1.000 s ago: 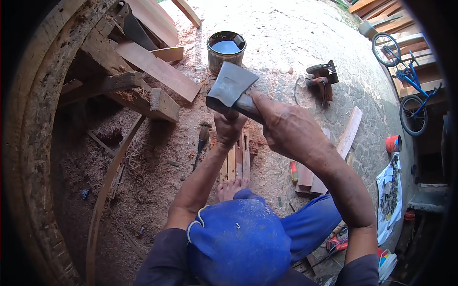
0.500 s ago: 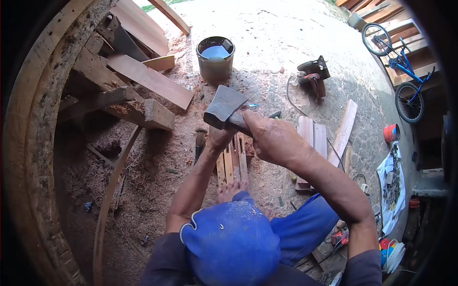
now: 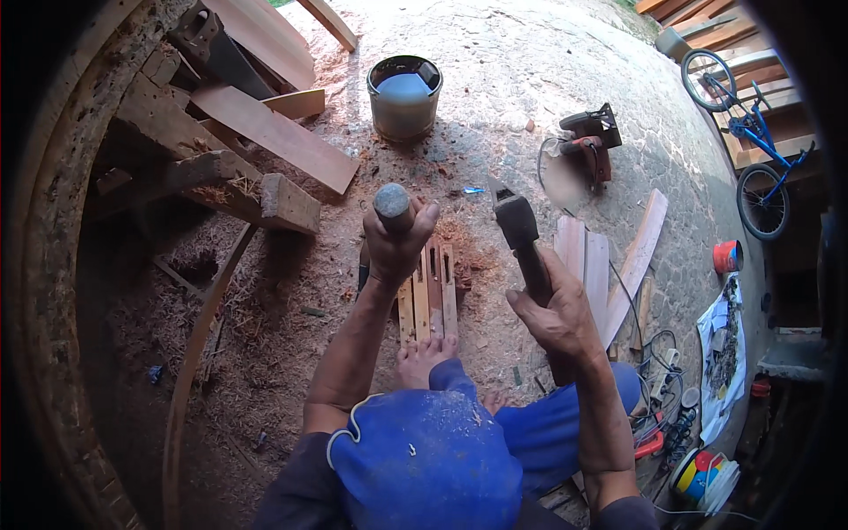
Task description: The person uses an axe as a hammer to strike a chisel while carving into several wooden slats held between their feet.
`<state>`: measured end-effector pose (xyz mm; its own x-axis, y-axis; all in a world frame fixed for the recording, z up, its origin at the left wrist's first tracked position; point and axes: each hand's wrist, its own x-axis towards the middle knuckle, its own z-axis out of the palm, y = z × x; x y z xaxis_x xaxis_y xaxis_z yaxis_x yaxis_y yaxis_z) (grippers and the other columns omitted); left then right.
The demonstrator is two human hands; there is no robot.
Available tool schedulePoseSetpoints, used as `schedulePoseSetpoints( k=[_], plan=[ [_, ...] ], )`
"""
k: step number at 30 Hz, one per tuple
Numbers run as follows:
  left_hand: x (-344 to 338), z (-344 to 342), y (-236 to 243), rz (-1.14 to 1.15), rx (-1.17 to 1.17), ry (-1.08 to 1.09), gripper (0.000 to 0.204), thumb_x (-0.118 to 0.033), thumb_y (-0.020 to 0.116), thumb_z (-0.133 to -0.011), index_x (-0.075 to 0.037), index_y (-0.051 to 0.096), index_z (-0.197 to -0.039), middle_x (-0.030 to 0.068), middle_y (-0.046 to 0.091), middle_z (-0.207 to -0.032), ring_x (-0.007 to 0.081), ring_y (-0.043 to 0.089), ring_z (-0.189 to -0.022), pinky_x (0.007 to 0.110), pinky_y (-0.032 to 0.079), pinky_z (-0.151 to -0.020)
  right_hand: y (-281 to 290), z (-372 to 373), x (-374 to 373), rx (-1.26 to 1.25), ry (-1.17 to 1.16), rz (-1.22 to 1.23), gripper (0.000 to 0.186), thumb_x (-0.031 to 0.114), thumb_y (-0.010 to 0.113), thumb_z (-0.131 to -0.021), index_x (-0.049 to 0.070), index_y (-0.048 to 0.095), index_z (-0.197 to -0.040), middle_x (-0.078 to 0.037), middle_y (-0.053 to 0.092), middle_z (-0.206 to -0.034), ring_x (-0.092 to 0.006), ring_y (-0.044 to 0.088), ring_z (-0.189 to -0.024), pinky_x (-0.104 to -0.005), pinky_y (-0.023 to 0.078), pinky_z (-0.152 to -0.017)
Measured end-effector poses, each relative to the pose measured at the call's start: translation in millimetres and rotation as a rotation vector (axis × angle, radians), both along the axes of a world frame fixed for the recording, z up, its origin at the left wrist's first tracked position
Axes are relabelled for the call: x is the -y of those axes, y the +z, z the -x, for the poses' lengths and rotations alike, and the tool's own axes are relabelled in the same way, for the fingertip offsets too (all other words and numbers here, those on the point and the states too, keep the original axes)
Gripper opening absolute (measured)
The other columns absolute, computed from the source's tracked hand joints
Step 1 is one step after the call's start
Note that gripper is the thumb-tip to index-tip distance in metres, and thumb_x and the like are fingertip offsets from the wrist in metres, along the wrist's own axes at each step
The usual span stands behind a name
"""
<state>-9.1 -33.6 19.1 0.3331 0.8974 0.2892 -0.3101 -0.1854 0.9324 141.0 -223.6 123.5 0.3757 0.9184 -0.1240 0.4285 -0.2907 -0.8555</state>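
Observation:
My left hand [image 3: 397, 247] is wrapped round a thick, round-ended handle [image 3: 392, 205], apparently a chisel's. Its lower end is hidden beneath the hand. Off to the right, my right hand [image 3: 561, 314] grips an axe [image 3: 516, 221] by its handle, the dark metal head raised and seen narrow side on. The two tools are apart. Below and between the hands, several narrow wooden strips [image 3: 422, 296] lie side by side, with slots cut near their far ends. My bare foot [image 3: 426, 355] rests on their near ends.
A water bucket [image 3: 404, 102] stands beyond the hands. To the right are a circular saw [image 3: 587, 146], loose boards [image 3: 583, 256], cables and a blue bicycle [image 3: 760, 132]. At left are a wooden bench frame [image 3: 290, 205] and a handsaw [image 3: 221, 53]. Shavings cover the ground [image 3: 256, 336].
The axe has swung right and away from my left hand, its head turning from broad face to narrow side. The round handle end in my left hand is now exposed.

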Motion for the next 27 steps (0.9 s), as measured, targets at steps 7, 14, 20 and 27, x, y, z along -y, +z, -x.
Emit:
schedulePoseSetpoints(
  k=[7, 14, 20, 27],
  plan=[
    [2.2, 4.4, -22.2, 0.094, 0.030, 0.021, 0.018, -0.002, 0.072, -0.086, -0.005, 0.055, -0.084, 0.0001, 0.055, -0.065, 0.0081, 0.053, -0.051, 0.024, 0.043, -0.047, -7.0, 0.0, 1.0, -0.132, -0.023, 0.011, 0.057, 0.009, 0.073, -0.089, 0.003, 0.050, -0.141, 0.004, 0.051, -0.081, -0.0055, 0.051, -0.071, -0.0244, 0.044, -0.065],
    [6.1, 5.5, -25.4, 0.118, 0.053, -0.013, 0.017, -0.003, 0.072, -0.084, -0.005, 0.056, -0.086, 0.0006, 0.057, -0.069, 0.0081, 0.054, -0.054, 0.025, 0.045, -0.049, -5.9, 3.4, -8.6, 0.022, 0.123, -0.055, 0.059, 0.007, 0.073, -0.088, 0.003, 0.049, -0.142, -0.004, 0.064, -0.094, -0.0135, 0.063, -0.083, -0.0302, 0.049, -0.073],
    [11.7, 4.1, -50.2, 0.086, 0.083, 0.036, 0.022, -0.007, 0.079, -0.078, -0.007, 0.059, -0.071, -0.0040, 0.058, -0.066, 0.0072, 0.057, -0.059, 0.027, 0.047, -0.057, 78.3, 11.1, -46.0, 0.313, 0.333, -0.158, 0.054, 0.006, 0.069, -0.088, 0.004, 0.051, -0.138, -0.022, 0.069, -0.098, -0.0318, 0.073, -0.088, -0.0380, 0.055, -0.076],
    [10.2, 6.7, -87.8, -0.207, -0.079, 0.125, 0.040, -0.027, 0.082, -0.083, -0.005, 0.067, -0.113, 0.0072, 0.068, -0.110, 0.0211, 0.065, -0.101, 0.039, 0.051, -0.089, 52.8, 5.9, -70.3, 0.771, 0.593, 0.093, 0.033, 0.008, 0.066, -0.088, 0.002, 0.048, -0.115, -0.022, 0.070, -0.087, -0.0367, 0.072, -0.076, -0.0465, 0.059, -0.066]
  ],
)
